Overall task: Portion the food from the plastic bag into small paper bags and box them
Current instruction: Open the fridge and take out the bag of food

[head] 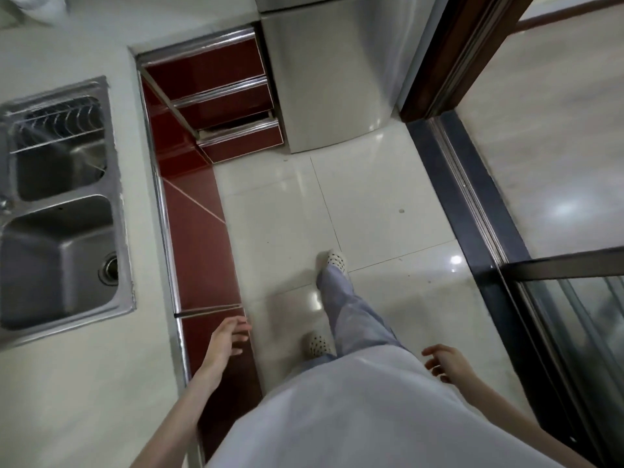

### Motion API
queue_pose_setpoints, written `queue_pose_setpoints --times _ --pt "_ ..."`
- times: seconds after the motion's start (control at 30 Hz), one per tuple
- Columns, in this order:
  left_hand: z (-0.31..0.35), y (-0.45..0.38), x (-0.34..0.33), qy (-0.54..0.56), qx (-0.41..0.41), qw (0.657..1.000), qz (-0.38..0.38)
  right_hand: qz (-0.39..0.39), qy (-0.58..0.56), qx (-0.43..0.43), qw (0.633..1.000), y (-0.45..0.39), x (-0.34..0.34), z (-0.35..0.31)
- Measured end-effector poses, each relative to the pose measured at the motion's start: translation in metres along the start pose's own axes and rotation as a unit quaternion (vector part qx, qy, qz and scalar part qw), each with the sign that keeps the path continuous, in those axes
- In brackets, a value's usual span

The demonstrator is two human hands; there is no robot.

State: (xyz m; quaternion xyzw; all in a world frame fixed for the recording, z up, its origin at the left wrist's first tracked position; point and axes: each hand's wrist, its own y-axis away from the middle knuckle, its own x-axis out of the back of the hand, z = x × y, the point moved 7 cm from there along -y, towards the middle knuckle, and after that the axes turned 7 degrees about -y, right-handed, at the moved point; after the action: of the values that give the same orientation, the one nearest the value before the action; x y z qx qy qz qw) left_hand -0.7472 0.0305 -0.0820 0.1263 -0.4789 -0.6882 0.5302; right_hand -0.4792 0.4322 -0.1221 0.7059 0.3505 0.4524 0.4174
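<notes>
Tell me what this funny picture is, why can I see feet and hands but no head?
The camera sits on a person's head and looks down, so you see what they see: their own body from above. There is only this one picture.

The left hand reaches out near the edge of the pale counter, with relaxed fingers. The right hand hangs by their side. Both hold nothing.

Below are two feet in spotted slippers stepping across the shiny tiled floor.

Set into the counter is a steel sink with two bowls; the far bowl has a wire rack. Under the counter are red cabinets, and ahead stands a silver fridge. No bags or food show yet.
</notes>
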Motion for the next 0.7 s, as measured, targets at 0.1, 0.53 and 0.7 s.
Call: queue_pose_setpoints --times 0.1,0.53,0.7 --pt "0.04 -0.029 0.007 0.001 0.002 1.0 0.007 -0.008 -0.009 -0.008 1.0 -0.016 -0.003 -0.051" --pt "0.097 -0.073 0.0 0.152 0.137 0.976 0.071 -0.062 0.028 0.13 0.989 -0.046 -0.014 -0.355" --pt "0.118 -0.104 0.0 0.218 0.163 0.961 0.058 -0.073 0.05 0.151 0.985 -0.052 -0.023 -0.434"
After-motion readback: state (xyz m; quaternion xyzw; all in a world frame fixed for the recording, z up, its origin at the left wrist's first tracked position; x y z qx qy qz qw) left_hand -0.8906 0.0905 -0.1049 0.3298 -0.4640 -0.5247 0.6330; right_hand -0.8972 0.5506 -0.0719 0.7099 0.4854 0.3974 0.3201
